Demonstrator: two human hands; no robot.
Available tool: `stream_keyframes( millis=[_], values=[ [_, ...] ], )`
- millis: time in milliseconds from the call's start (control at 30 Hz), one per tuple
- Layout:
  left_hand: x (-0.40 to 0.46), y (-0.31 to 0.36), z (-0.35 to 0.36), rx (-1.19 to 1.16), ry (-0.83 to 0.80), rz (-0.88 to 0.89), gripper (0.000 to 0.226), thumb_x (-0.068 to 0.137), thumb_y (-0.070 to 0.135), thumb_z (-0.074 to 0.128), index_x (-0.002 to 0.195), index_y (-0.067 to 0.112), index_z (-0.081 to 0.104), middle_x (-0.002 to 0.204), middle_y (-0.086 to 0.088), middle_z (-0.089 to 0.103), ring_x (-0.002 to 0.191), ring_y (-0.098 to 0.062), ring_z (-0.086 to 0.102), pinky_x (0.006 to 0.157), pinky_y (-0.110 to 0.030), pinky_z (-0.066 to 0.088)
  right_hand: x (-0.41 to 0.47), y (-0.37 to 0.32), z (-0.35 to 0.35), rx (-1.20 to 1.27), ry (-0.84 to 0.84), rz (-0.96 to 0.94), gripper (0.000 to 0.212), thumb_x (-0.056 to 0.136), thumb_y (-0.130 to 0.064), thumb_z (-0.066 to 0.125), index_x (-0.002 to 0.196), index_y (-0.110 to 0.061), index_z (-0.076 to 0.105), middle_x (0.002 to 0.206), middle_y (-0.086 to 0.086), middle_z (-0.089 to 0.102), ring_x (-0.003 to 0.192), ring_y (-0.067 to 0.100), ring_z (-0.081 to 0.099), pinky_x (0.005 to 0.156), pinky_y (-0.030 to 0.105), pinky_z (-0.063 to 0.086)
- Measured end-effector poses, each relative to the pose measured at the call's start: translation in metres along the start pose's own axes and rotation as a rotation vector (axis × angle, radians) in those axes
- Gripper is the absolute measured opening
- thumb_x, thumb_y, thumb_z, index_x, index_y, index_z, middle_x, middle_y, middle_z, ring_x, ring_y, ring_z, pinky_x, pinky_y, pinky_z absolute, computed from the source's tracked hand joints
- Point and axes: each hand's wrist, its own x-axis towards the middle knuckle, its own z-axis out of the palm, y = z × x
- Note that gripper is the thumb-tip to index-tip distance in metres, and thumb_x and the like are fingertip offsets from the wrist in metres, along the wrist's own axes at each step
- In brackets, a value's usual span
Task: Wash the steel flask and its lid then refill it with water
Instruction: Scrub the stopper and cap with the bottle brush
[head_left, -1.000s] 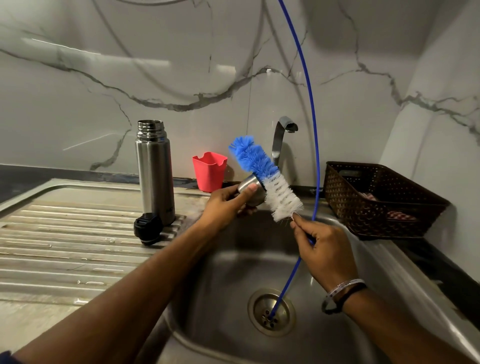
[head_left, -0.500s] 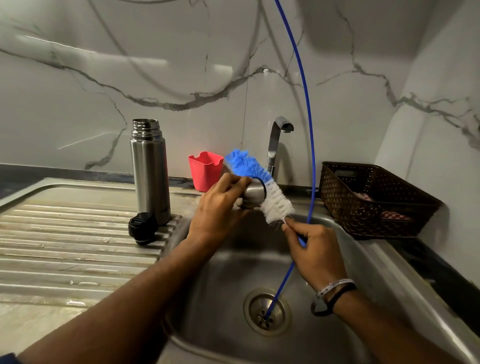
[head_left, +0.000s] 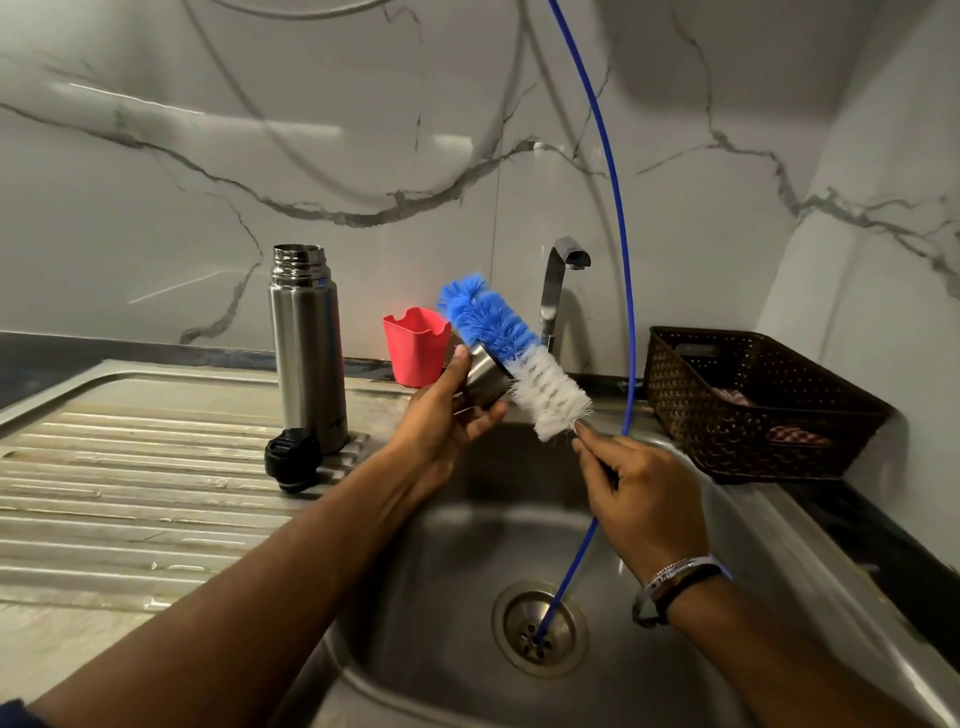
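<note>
Head view shows your left hand (head_left: 441, 421) gripping the steel cup lid (head_left: 485, 376) over the sink (head_left: 810, 525) so drips fall in, while your right hand (head_left: 636, 488) pinches the bottle brush (head_left: 511, 356) against it. Your steel flask (head_left: 307, 348) stands open on the counter (head_left: 130, 493), clear of scrubbing.

Both forearms bare from wrist to the frame edge. Left arm: a sliver of dark blue sleeve (head_left: 15, 713) shows at the lower left corner, near the elbow; cut and fabric cannot be told. Right wrist: two bands worn side by side, a thin silver-coloured bracelet (head_left: 675, 566) with a beaded or chain-like texture, and just beside it, toward the elbow, a dark band (head_left: 685, 584). No rings visible on either hand. No watch face seen.
</note>
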Motion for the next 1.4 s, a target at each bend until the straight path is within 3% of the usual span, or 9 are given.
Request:
stream_keyframes(
  millis=[167,300,533,733,900,1033,1133,1267,1400],
  values=[
    [0.006,0.008,-0.010,-0.118,0.109,0.063,0.048,0.096,0.040,0.064,0.128,0.005,0.059,0.123,-0.020,0.066,0.102,-0.028,0.070,0.080,-0.035,0.064,-0.001,0.004,-0.003,-0.004,0.015,0.052,0.025,0.093,-0.025,0.068,0.117,-0.024,0.074,0.070,-0.005,0.068,0.058,0.012,0.060,0.050,0.034,0.051],
    [0.008,0.008,-0.018,0.119,0.089,0.110,0.030,0.099,0.036,0.062,0.113,0.010,0.065,0.117,-0.017,0.068,0.106,-0.029,0.071,0.081,-0.033,0.064,-0.003,0.008,-0.004,-0.016,-0.035,0.058,0.026,0.094,-0.029,0.065,0.119,-0.027,0.074,0.067,-0.007,0.063,0.057,0.011,0.055,0.049,0.035,0.049],
    [0.006,0.005,-0.020,0.416,-0.073,0.098,0.042,0.098,0.040,0.062,0.126,0.009,0.066,0.117,-0.018,0.070,0.089,-0.024,0.069,0.078,-0.030,0.060,0.000,0.009,-0.009,-0.012,-0.022,0.070,0.026,0.092,-0.024,0.070,0.117,-0.025,0.074,0.064,-0.015,0.054,0.056,0.003,0.045,0.052,0.011,0.028],
    [0.008,0.006,-0.019,0.260,0.041,0.232,0.038,0.093,0.026,0.070,0.129,0.015,0.062,0.126,-0.011,0.064,0.108,-0.024,0.069,0.085,-0.034,0.062,-0.003,-0.005,-0.006,0.019,-0.105,-0.032,0.028,0.094,-0.023,0.067,0.121,-0.021,0.072,0.065,-0.008,0.060,0.055,0.007,0.053,0.049,0.028,0.048],
    [0.007,-0.002,-0.028,0.823,0.038,0.627,0.044,0.084,0.010,0.080,0.119,0.019,0.053,0.116,0.015,0.060,0.101,-0.006,0.068,0.075,-0.015,0.058,-0.002,-0.010,-0.004,0.090,-0.111,0.000,0.025,0.094,-0.023,0.067,0.119,-0.020,0.073,0.062,-0.009,0.058,0.052,0.006,0.052,0.047,0.021,0.042],
    [0.011,-0.003,-0.036,1.331,0.015,0.993,0.052,0.078,0.004,0.084,0.120,0.018,0.056,0.131,0.002,0.053,0.112,-0.018,0.062,0.091,-0.029,0.058,-0.008,-0.009,-0.002,0.178,-0.167,0.066,0.024,0.095,-0.026,0.065,0.118,-0.021,0.073,0.071,-0.007,0.070,0.059,0.007,0.063,0.053,0.030,0.054],
    [0.012,-0.002,-0.040,1.664,-0.054,1.165,0.059,0.077,0.006,0.085,0.126,0.020,0.054,0.136,-0.003,0.050,0.115,-0.027,0.058,0.086,-0.043,0.060,-0.010,-0.010,0.002,0.338,-0.163,0.262,0.025,0.092,-0.024,0.069,0.117,-0.021,0.073,0.086,-0.014,0.074,0.075,-0.003,0.068,0.062,0.016,0.056],
    [0.010,-0.006,-0.041,1.627,0.015,0.975,0.076,0.078,0.027,0.085,0.140,0.032,0.041,0.134,-0.001,0.044,0.113,-0.022,0.054,0.085,-0.041,0.058,-0.006,-0.005,0.001,0.454,-0.178,0.455,0.020,0.091,-0.021,0.071,0.111,-0.020,0.075,0.076,-0.017,0.070,0.065,-0.012,0.061,0.058,0.010,0.048],
    [0.009,-0.011,-0.036,1.118,0.130,0.562,0.074,0.074,0.036,0.088,0.138,0.033,0.051,0.128,0.002,0.046,0.111,-0.015,0.056,0.094,-0.029,0.052,-0.003,0.000,-0.004,0.479,-0.103,0.469,0.018,0.093,-0.022,0.069,0.109,-0.029,0.072,0.061,-0.015,0.068,0.061,-0.003,0.065,0.057,0.014,0.050]
  ],
)
